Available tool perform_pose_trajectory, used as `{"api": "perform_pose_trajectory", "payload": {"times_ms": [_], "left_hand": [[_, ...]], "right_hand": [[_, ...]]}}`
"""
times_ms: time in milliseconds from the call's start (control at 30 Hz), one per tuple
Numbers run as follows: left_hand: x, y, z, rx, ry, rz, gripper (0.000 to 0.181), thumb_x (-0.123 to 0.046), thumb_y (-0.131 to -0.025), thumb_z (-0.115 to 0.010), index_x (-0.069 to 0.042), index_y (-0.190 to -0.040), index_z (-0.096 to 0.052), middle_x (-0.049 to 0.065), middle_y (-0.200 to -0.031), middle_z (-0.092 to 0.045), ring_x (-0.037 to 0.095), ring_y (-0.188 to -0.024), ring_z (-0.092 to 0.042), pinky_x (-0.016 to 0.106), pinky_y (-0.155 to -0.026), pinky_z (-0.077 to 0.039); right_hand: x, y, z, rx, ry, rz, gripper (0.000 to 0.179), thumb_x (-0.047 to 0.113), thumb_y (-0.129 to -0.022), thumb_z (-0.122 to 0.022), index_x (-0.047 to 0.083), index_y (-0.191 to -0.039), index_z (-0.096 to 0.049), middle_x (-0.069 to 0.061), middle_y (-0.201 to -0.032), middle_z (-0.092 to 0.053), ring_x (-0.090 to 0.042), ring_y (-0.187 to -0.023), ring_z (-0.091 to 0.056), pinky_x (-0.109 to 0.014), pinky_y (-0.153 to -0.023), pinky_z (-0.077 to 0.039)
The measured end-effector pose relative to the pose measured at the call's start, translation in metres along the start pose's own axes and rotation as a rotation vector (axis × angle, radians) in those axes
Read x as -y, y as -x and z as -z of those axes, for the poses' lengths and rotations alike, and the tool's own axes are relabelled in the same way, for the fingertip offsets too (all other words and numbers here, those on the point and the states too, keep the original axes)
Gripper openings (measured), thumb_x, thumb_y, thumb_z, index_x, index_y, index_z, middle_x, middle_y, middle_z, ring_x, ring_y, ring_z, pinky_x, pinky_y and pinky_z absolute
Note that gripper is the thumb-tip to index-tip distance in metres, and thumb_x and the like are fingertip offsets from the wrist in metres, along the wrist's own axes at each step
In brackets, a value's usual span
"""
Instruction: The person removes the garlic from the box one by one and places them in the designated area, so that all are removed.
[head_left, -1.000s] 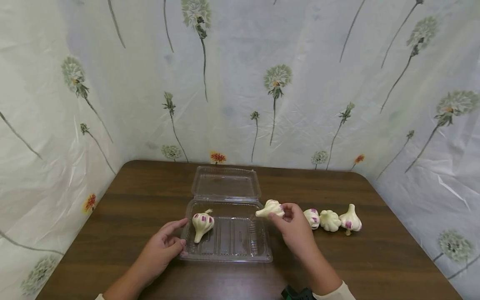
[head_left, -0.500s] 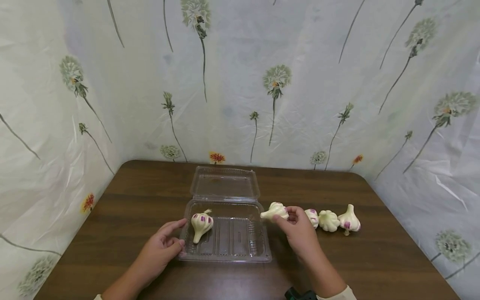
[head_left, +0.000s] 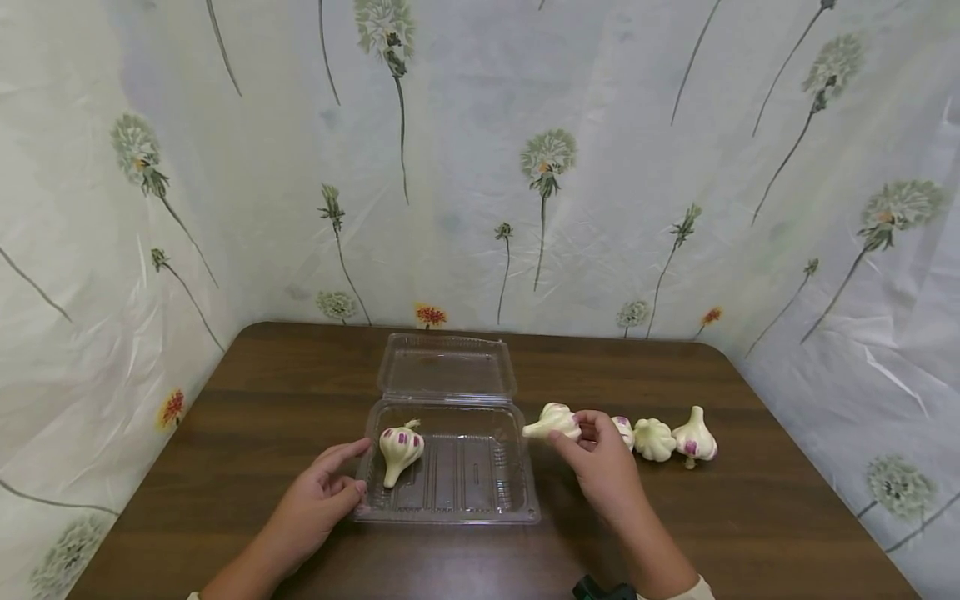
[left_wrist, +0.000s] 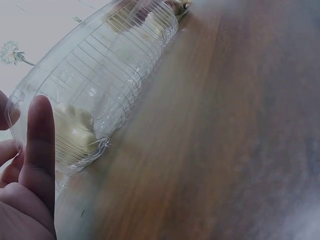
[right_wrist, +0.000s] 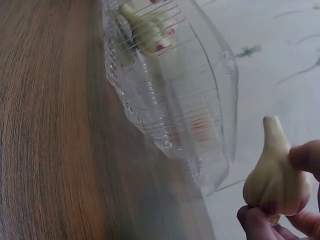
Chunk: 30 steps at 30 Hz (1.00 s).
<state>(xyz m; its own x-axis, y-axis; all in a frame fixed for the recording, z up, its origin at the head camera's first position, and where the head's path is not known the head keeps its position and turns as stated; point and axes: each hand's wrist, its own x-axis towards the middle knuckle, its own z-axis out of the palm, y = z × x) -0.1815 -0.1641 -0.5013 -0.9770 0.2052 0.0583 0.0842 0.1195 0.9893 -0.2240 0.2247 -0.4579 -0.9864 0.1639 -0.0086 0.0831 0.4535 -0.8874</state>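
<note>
An opened clear plastic clamshell container (head_left: 480, 518) lies on the table, its lid (head_left: 447, 367) folded back. One garlic bulb (head_left: 401, 447) with purple patches rests in its left part. My left hand (head_left: 318, 493) holds the container's left edge, thumb at the near corner and index finger along the side; in the left wrist view the thumb (left_wrist: 40, 132) stands before the clear wall. Just beyond the right rim, my right hand (head_left: 603, 462) pinches a second garlic bulb (head_left: 555, 422) between thumb and fingers, its stem pointing left. The right wrist view shows this held bulb (right_wrist: 277, 175) up close.
To the right of my right hand, three more garlic bulbs sit in a row: one partly hidden bulb (head_left: 623, 432), a middle bulb (head_left: 655, 439) and a right bulb (head_left: 695, 436). The dark wooden table (head_left: 300, 375) meets a flower-printed curtain (head_left: 450, 208) behind it.
My right hand has drawn slightly to the right with its garlic bulb, from over the container's right rim to just outside it. The left hand stays at the container's edge.
</note>
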Motion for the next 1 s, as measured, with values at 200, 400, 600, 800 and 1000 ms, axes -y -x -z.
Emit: {"api": "perform_pose_trajectory", "payload": {"times_ms": [200, 400, 600, 800, 1000], "left_hand": [[0.000, 0.001, 0.000, 0.003, 0.000, 0.005, 0.056, 0.001, -0.100, -0.065, 0.000, -0.153, -0.048, 0.018, -0.153, -0.043, 0.010, -0.081, -0.067, 0.022, -0.071, -0.058], [0.000, 0.002, 0.001, 0.005, 0.007, -0.008, 0.056, 0.002, -0.100, -0.065, 0.001, -0.153, -0.047, 0.020, -0.152, -0.043, 0.010, -0.081, -0.067, 0.021, -0.070, -0.058], [0.002, 0.004, 0.000, 0.001, 0.002, -0.037, 0.057, 0.003, -0.099, -0.066, 0.003, -0.153, -0.048, 0.020, -0.150, -0.045, 0.007, -0.078, -0.065, 0.021, -0.067, -0.057], [0.003, 0.001, 0.000, 0.005, 0.009, -0.028, 0.056, 0.001, -0.100, -0.065, 0.001, -0.153, -0.047, 0.019, -0.154, -0.044, 0.009, -0.079, -0.065, 0.022, -0.069, -0.057], [0.005, -0.001, 0.001, 0.008, 0.009, -0.024, 0.057, 0.001, -0.100, -0.065, 0.001, -0.154, -0.047, 0.018, -0.154, -0.043, 0.008, -0.079, -0.064, 0.021, -0.069, -0.057]], "right_hand": [[0.002, 0.005, 0.003, -0.008, -0.067, 0.011, 0.052, 0.028, -0.098, -0.075, 0.002, -0.134, -0.047, -0.015, -0.119, -0.062, -0.019, -0.104, -0.064, -0.021, -0.080, -0.052], [0.003, 0.007, 0.008, -0.013, -0.105, 0.008, 0.053, 0.027, -0.099, -0.075, 0.003, -0.135, -0.044, -0.014, -0.116, -0.060, -0.011, -0.092, -0.062, -0.022, -0.070, -0.052], [0.005, 0.013, 0.017, -0.018, -0.080, 0.019, 0.059, 0.028, -0.100, -0.073, 0.003, -0.144, -0.042, -0.020, -0.132, -0.058, -0.021, -0.115, -0.065, -0.019, -0.076, -0.055], [0.009, 0.020, 0.030, -0.034, -0.020, 0.049, 0.060, 0.035, -0.103, -0.068, 0.005, -0.150, -0.046, -0.017, -0.140, -0.056, -0.031, -0.128, -0.062, -0.014, -0.082, -0.053], [0.007, 0.021, 0.040, -0.052, -0.020, 0.042, 0.063, 0.036, -0.103, -0.067, 0.003, -0.152, -0.044, -0.016, -0.143, -0.055, -0.026, -0.128, -0.060, -0.010, -0.084, -0.051]]}}
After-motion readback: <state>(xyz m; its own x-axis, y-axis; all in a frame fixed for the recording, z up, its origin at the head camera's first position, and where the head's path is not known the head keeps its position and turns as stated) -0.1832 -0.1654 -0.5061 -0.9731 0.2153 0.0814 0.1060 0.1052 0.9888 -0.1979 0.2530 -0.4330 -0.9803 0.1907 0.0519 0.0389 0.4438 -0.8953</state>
